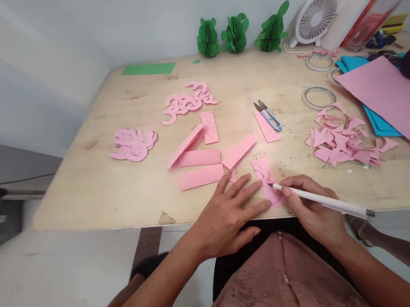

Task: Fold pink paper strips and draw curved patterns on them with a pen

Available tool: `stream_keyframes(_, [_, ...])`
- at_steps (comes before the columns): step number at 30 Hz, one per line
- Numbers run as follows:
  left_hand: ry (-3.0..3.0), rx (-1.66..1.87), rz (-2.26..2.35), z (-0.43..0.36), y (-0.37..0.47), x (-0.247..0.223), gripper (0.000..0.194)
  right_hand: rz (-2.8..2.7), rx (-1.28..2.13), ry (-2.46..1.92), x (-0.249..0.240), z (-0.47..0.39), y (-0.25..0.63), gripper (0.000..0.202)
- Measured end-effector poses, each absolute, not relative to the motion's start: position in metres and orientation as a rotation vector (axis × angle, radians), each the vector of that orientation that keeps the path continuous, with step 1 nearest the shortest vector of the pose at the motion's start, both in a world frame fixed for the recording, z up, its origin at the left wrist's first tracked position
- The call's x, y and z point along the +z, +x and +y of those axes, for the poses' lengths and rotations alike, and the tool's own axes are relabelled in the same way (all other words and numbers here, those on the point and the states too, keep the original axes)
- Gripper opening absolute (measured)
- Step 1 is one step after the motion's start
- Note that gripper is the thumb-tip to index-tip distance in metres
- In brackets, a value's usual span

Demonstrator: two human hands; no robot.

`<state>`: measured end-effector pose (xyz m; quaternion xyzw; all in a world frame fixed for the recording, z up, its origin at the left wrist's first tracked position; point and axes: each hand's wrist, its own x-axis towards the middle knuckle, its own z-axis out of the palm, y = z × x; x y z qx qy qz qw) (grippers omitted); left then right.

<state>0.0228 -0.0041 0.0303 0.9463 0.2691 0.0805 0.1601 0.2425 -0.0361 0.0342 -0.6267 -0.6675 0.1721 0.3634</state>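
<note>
My right hand (314, 207) grips a white pen (322, 199), its dark tip resting on a pink paper strip (266, 172) marked with curved lines. Spread flat, my left hand (232, 212) presses on that strip's left side with its fingertips. Just beyond the left fingers lie several folded pink strips (201, 178). Blue-handled thread snips (270, 116) rest on another marked strip (264, 132). A further marked strip (210, 127) lies farther back. Wavy pink cut-outs (186, 102) and a stack of cloud-like pink cut-outs (134, 144) are to the left.
Pink scraps (343, 138) are heaped at right, near tape rolls (318, 97) and large pink sheets (385, 96) over blue paper (380, 122). Green paper figures (235, 34) and a white fan (316, 17) stand along the wall. The table's front edge (119, 227) is close to me.
</note>
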Motion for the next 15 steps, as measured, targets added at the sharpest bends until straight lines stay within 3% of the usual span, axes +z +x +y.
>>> stream_keyframes(15, [2.695, 0.226, 0.773, -0.0047, 0.0234, 0.0325, 0.048, -1.786, 0.412, -1.548, 0.0322, -0.0336, 0.2391, 0.012])
